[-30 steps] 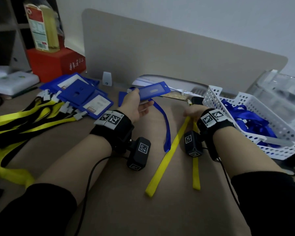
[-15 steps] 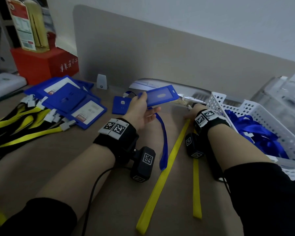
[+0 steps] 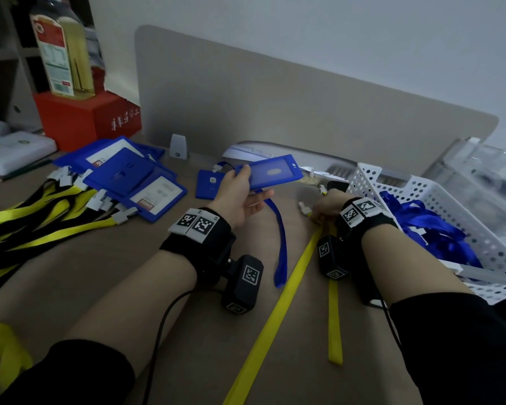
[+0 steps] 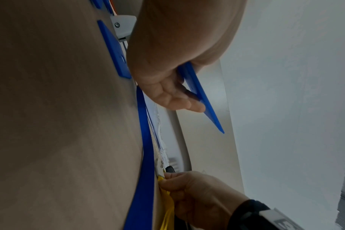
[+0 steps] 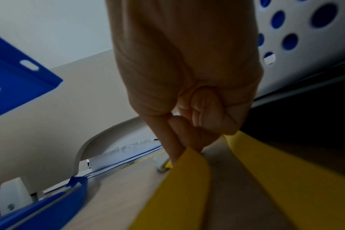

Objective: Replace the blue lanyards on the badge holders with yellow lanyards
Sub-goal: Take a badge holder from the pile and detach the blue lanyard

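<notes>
Basket (image 3: pixel 371 182) of shed blue straps sits just outside my right hand (image 3: pixel 326 207); the done pile of holders on yellow straps lies well out past my left hand (image 3: pixel 237 200). That left hand pinches the holder (image 3: pixel 270 173) by its near short end, thumb on top, fingers curled beneath, lifted off the desk (image 3: pixel 100 273). It looks like light, stiff plastic, so an edge pinch should do, though the smooth face may slip if I twist hard. Its blue lanyard (image 3: pixel 281 244) hangs limp from the grip to the desk, apparently still attached. My right hand, fingers curled, pinches the yellow lanyard (image 3: pixel 301 267) close behind its small white clip (image 3: pixel 304 207), the tails trailing back toward me. Webbing that floppy steers nothing, so I judge the hold belongs right at the clip, the only rigid bit.
</notes>
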`<state>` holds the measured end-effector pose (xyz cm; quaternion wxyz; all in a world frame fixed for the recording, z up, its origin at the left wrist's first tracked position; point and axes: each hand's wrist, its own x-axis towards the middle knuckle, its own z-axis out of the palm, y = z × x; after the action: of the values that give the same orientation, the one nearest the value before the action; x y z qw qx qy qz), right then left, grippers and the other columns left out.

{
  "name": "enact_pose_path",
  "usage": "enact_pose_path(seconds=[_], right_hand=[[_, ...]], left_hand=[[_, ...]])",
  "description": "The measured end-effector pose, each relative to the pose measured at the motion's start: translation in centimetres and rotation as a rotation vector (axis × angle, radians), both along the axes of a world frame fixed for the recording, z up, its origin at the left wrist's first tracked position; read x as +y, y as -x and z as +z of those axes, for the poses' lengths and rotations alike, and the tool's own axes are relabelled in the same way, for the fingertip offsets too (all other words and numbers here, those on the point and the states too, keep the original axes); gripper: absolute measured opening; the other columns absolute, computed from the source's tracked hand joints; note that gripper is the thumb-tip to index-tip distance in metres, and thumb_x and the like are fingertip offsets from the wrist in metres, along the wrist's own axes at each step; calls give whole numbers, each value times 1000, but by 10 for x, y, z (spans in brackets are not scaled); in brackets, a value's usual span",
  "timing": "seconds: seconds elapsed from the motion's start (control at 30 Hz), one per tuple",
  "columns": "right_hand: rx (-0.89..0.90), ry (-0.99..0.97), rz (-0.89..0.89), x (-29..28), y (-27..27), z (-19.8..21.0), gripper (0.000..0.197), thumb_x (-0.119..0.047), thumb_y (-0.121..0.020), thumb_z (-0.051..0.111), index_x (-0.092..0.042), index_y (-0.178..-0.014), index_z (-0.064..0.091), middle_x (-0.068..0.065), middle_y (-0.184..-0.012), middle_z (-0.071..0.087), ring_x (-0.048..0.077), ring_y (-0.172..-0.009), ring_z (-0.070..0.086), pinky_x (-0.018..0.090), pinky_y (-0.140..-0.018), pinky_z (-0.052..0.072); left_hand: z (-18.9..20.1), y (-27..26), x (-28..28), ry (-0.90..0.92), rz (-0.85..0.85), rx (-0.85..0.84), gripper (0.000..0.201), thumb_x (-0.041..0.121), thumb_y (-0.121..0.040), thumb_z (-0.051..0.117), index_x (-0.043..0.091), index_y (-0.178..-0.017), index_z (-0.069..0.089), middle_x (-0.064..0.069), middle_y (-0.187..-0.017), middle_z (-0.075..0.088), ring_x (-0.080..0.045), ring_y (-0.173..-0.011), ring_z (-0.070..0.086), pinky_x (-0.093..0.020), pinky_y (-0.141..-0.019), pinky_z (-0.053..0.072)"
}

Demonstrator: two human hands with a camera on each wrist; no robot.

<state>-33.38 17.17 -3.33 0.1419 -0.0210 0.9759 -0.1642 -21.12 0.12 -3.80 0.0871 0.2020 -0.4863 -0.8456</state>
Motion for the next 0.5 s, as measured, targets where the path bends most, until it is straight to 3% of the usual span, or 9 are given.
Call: enact_pose_path(seconds=[0.1, 0.17, 0.33, 0.4, 0.5], right_hand=[[-19, 64, 69, -2, -13, 1, 21, -6, -82, 66, -10, -64, 57, -1, -47, 56, 10, -41, 49, 17, -35, 36], [-29, 162, 82, -4, -23, 3, 25, -4, -85, 60, -11, -62, 54, 1, -49, 50, 11, -37, 42, 14, -31, 29], [-69, 452, 64, -5, -47, 14, 18, -14, -88, 58, -20, -72, 53, -1, -64, 41, 14, -59, 34, 25, -54, 26], [-6, 531, 75, -7, -57, 17, 22, -13, -91, 55, -20, -70, 52, -1, -69, 46, 13, -65, 38, 27, -58, 27], [-4, 819, 84, -14, -76, 17, 27, -5, -97, 44, -16, -75, 56, -1, -73, 57, 9, -64, 47, 19, -54, 34]], left_hand=[[0, -7, -2, -2, 4, 0, 24, 33, -102, 40, 23, -124, 42, -4, -99, 67, -13, -61, 69, -24, -53, 53], [1, -12, -3, -14, 13, 2, 31, 29, -102, 41, 22, -133, 38, -6, -99, 66, -14, -59, 70, -25, -50, 55], [4, -27, -9, -36, 86, 39, 47, 8, -101, 37, 32, -140, 28, -16, -108, 61, -18, -53, 69, -25, -45, 54], [5, -35, -10, 2, 82, 48, 47, 1, -99, 34, 29, -137, 35, -16, -116, 56, -19, -55, 69, -25, -45, 54], [8, -50, -7, 107, 23, 44, 39, -2, -96, 28, 14, -120, 54, -17, -123, 52, -22, -65, 67, -23, -46, 54]])
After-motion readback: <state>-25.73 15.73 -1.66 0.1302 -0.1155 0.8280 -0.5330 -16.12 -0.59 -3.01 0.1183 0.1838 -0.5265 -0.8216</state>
